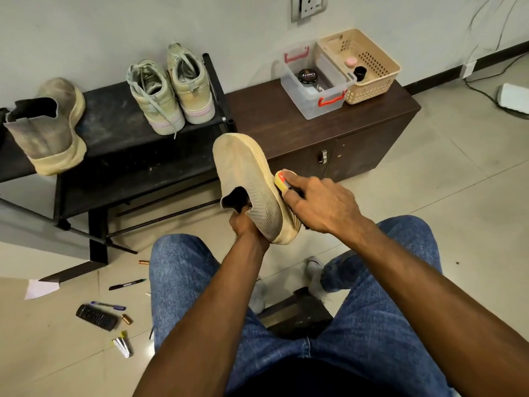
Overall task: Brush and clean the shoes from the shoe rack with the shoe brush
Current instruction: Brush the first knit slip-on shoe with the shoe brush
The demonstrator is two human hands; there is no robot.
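Knit slip-on shoe held up mid-frame and brushed along its sole edge

The black shoe rack point(114, 133) fills the left of the frame, carrying the shoe's mate point(45, 130) at far left and a pale laced pair point(169, 90) at upper centre; in the centre the beige knit shoe point(249, 181) is held toe-up off the rack, the left hand point(243, 223) curled round its heel and collar, the right hand point(317, 202) clamped on the yellow-backed shoe brush point(282, 180), whose bristles press against the foam sole; the shoe looks light, its upper soft and likely to cave under pressure, so the firmer heel and sole rim seem the best hold, with brushing force kept on the stiffer sole
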